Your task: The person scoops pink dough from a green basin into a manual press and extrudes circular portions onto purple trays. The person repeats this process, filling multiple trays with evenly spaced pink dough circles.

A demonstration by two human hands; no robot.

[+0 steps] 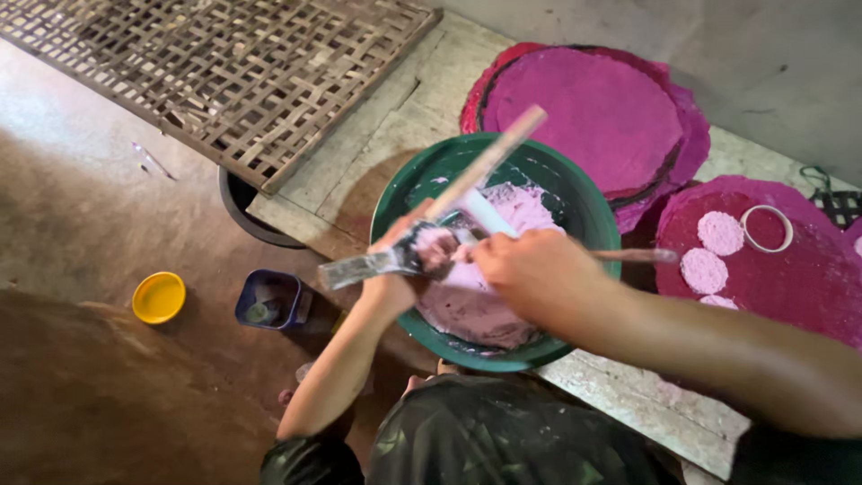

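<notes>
A green bowl holding pale pink paste sits on a low concrete slab. My left hand is over the bowl's near-left rim, gripping a small paste-smeared scoop with a long wooden handle that points up and to the right. My right hand reaches in from the right and is closed on a thin flat tool. Its metal blade sticks out to the left past the scoop, and its handle end pokes out to the right. The blade lies against the scoop.
Round purple sheets lie stacked behind the bowl. Another purple sheet on the right carries pink discs and a white ring. A woven bamboo rack covers a dark tub. A yellow lid and a blue cup stand on the floor.
</notes>
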